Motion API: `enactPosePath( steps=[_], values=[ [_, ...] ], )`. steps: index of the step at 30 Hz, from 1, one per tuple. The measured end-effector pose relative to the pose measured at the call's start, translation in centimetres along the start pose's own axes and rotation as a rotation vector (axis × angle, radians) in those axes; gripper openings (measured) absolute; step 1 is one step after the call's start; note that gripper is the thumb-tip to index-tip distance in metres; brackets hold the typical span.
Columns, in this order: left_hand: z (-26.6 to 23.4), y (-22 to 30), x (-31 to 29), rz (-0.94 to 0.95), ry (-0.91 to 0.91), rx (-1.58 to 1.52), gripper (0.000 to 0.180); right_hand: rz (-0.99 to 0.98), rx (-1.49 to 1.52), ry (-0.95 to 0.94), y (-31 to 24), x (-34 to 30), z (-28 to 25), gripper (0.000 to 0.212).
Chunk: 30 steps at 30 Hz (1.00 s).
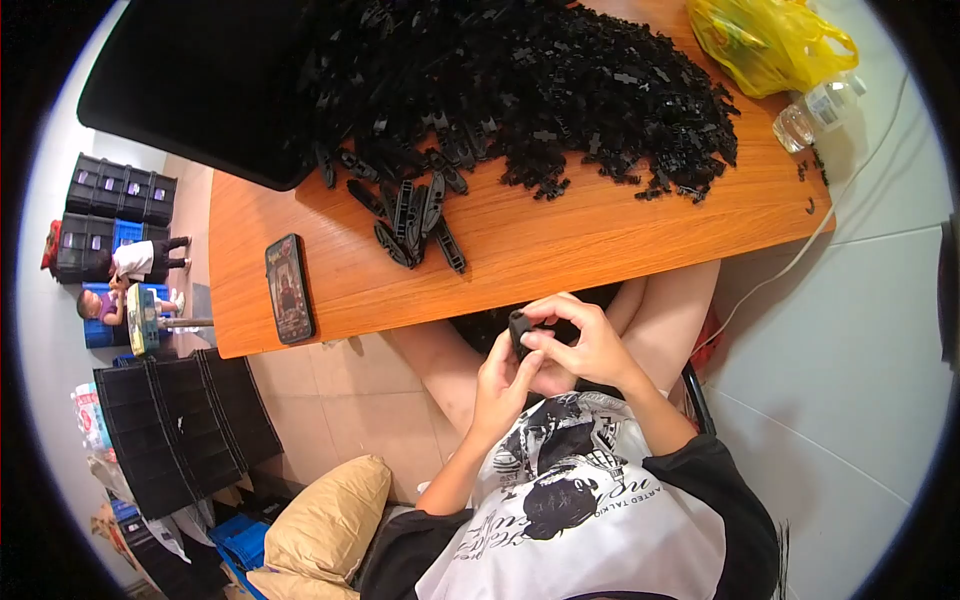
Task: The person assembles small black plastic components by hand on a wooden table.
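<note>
Above my lap, just off the table's near edge, both hands are closed round one small black plastic part (519, 332). My left hand (500, 380) grips it from below and the left. From the right, my right hand (580, 340) pinches at it with thumb and fingers; much of the part is hidden by them. On the orange wooden table (560, 250) lies a small group of long black plastic parts (412, 220) with rounded ends. Behind them spreads a large heap of small black plastic pieces (600, 90).
A phone (290, 288) with a lit screen lies at the table's left. A black bin (200, 90) stands far left. Far right are a yellow plastic bag (765, 45), a clear bottle (818, 112) and a white cable (800, 245). Stacked black crates (180, 425) and two people are at left.
</note>
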State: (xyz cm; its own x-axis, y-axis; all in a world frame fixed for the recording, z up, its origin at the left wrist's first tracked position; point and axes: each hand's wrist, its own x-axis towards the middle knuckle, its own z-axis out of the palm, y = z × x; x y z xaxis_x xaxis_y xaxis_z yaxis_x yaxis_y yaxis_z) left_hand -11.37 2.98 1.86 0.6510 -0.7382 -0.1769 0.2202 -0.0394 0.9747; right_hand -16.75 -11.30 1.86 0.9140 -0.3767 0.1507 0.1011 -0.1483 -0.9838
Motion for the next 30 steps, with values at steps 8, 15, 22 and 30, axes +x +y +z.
enactPosePath(
  steps=[8, 15, 22, 30],
  values=[
    [-1.1, -1.2, -1.4, -0.077, -0.013, -0.114, 0.037, -0.063, -0.381, 0.370, 1.6, 6.3, -4.4, 0.022],
    [-0.3, -3.3, 0.5, 0.416, -0.008, 0.934, 0.042, -0.208, -0.776, 0.356, 3.1, 7.6, -4.6, 0.033],
    [-1.8, 1.3, 6.4, 0.599, 0.439, 0.969, 0.029, -0.391, -0.877, 0.203, 2.3, 6.4, -5.1, 0.039],
    [-3.4, 0.6, 8.0, 0.601, 0.582, 1.133, 0.020, -0.453, -0.937, -0.050, 1.1, 0.2, -5.7, 0.040]
  ],
)
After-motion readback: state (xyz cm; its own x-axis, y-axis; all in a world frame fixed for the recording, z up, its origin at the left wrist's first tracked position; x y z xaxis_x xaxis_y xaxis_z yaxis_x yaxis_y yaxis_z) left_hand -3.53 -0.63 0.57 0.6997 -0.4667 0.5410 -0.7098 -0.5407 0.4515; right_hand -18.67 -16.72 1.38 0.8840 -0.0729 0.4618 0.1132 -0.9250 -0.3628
